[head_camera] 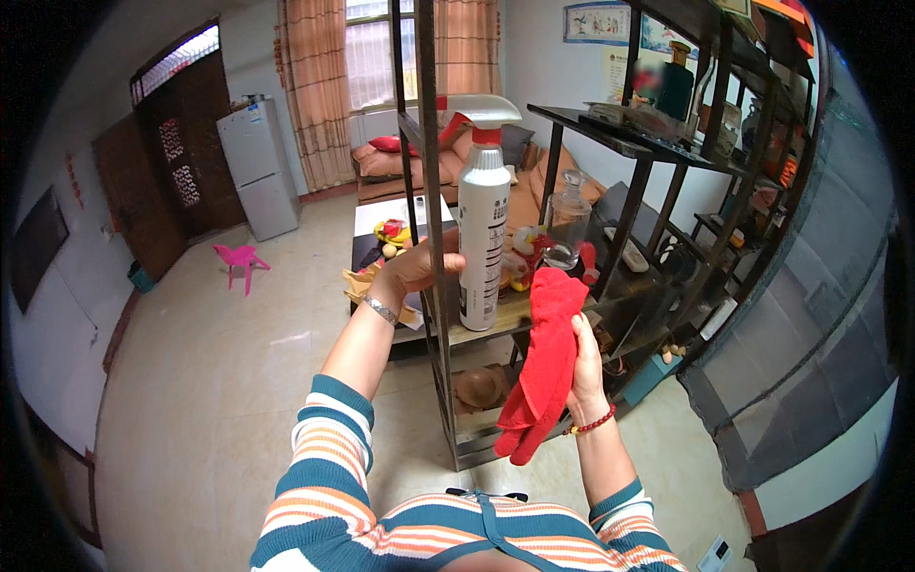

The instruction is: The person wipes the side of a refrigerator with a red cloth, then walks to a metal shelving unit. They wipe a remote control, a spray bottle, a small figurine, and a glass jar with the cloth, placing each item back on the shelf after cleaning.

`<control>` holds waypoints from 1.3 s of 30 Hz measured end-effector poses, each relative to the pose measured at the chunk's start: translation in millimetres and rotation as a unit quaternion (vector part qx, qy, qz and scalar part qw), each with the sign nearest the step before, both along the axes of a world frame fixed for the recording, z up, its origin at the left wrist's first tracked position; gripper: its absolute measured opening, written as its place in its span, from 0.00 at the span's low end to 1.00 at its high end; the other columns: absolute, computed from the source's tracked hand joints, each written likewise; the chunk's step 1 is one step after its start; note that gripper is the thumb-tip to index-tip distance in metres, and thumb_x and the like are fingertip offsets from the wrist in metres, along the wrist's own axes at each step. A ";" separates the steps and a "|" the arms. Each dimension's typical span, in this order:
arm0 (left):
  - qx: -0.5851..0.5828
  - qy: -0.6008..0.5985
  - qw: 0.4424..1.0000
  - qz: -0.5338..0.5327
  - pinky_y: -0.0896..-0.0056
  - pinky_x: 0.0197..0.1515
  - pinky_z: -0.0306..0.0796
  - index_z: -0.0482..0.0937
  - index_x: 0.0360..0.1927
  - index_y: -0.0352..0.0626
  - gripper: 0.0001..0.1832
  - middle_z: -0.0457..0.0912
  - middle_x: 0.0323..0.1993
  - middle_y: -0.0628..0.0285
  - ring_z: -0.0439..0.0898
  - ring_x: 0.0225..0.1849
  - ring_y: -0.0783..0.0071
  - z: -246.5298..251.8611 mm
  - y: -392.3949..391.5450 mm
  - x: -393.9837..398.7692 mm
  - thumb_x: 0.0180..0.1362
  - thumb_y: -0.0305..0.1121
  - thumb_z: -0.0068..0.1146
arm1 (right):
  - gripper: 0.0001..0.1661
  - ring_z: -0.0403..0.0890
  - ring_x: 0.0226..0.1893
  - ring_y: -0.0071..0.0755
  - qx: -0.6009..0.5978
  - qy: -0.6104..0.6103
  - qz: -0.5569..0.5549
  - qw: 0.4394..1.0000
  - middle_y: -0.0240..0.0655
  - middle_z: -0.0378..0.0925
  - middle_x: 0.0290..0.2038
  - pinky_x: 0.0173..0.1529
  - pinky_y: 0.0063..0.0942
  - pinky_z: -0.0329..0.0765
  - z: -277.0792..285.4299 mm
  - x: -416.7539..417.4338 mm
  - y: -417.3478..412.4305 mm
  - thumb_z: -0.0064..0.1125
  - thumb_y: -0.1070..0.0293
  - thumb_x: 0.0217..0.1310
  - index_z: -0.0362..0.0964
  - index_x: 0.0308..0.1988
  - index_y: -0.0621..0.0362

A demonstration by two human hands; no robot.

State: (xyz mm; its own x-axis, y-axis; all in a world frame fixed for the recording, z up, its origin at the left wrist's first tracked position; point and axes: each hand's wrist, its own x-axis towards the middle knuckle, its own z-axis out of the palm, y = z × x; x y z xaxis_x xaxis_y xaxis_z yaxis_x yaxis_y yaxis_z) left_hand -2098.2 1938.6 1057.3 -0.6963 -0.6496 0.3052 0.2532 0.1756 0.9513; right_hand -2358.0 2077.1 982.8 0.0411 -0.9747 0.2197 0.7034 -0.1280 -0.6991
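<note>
A white spray bottle (pixel 485 236) with a red and clear trigger head stands upright on a wooden shelf (pixel 515 320) of the dark metal rack. My left hand (pixel 422 270) reaches around the rack's post, its thumb at the bottle's left side; the post hides part of the fingers, so its hold cannot be told. In my right hand (pixel 586 357) is a folded red cloth (pixel 547 365), hanging down in front of the shelf. Behind the cloth's upper end stands a clear glass decanter (pixel 568 218) with a stopper. Small colourful figurines (pixel 525 250) sit between bottle and decanter.
The rack's upright post (pixel 432 179) rises between my forearms. An upper dark shelf (pixel 622 136) juts out at right, bearing several objects. Behind the rack are a low table (pixel 364 220) with fruit and an orange sofa (pixel 382 168). A pink plastic stool (pixel 243 259) stands at left.
</note>
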 end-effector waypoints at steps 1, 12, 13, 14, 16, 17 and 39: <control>-0.008 -0.018 1.000 -0.021 0.54 0.70 0.61 0.62 0.70 0.36 0.49 0.75 0.62 0.53 0.72 0.66 0.60 -1.8 -3.9 -1.3 0.47 0.46 0.74 | 0.21 0.80 0.47 0.27 0.001 0.007 0.000 1.000 0.30 0.77 0.51 0.53 0.31 0.79 -3.7 -1.2 1.2 0.46 0.57 0.75 0.64 0.61 0.51; 0.018 0.055 0.971 0.231 0.76 0.46 0.75 0.73 0.57 0.39 0.25 0.82 0.44 0.65 0.80 0.42 0.79 -6.4 -1.3 32.5 0.59 0.36 0.67 | 0.26 0.80 0.49 0.26 -0.010 0.168 -0.111 0.980 0.39 0.75 0.54 0.49 0.27 0.81 44.7 19.7 -0.1 0.55 0.69 0.71 0.58 0.64 0.53; 0.003 0.050 0.970 0.238 0.75 0.46 0.75 0.73 0.57 0.38 0.25 0.81 0.44 0.64 0.80 0.42 0.78 -7.9 -2.2 35.1 0.60 0.36 0.66 | 0.24 0.79 0.48 0.25 -0.038 0.194 -0.118 0.973 0.38 0.75 0.53 0.49 0.27 0.81 46.7 24.7 -7.9 0.56 0.69 0.70 0.60 0.62 0.54; -0.011 0.044 0.968 0.245 0.73 0.45 0.76 0.72 0.57 0.38 0.24 0.81 0.43 0.64 0.80 0.42 0.78 -9.9 -4.0 38.3 0.60 0.36 0.66 | 0.23 0.79 0.48 0.25 -0.066 0.220 -0.125 0.965 0.38 0.76 0.52 0.49 0.26 0.80 46.6 29.3 -19.4 0.57 0.69 0.69 0.61 0.61 0.55; -0.038 0.041 0.960 0.274 0.71 0.45 0.77 0.72 0.57 0.38 0.24 0.81 0.44 0.63 0.81 0.42 0.77 -15.7 -7.3 42.8 0.61 0.36 0.66 | 0.20 0.78 0.48 0.24 -0.135 0.287 -0.170 0.933 0.35 0.77 0.48 0.52 0.26 0.77 46.0 45.7 -47.9 0.60 0.69 0.67 0.66 0.56 0.59; -0.039 0.032 0.958 0.283 0.71 0.45 0.77 0.73 0.56 0.38 0.24 0.81 0.44 0.63 0.81 0.42 0.77 -18.9 -7.8 45.6 0.60 0.35 0.66 | 0.23 0.77 0.52 0.37 -0.136 0.337 -0.183 0.914 0.41 0.76 0.52 0.58 0.33 0.74 47.4 57.5 -57.5 0.59 0.67 0.66 0.66 0.58 0.61; -0.087 -0.032 0.904 0.418 0.73 0.43 0.76 0.80 0.46 0.33 0.21 0.86 0.39 0.60 0.82 0.38 0.79 -21.7 4.7 63.7 0.54 0.36 0.71 | 0.16 0.84 0.43 0.61 -0.207 0.823 -0.157 0.505 0.59 0.80 0.46 0.45 0.47 0.83 11.3 156.9 -189.6 0.48 0.69 0.64 0.73 0.46 0.68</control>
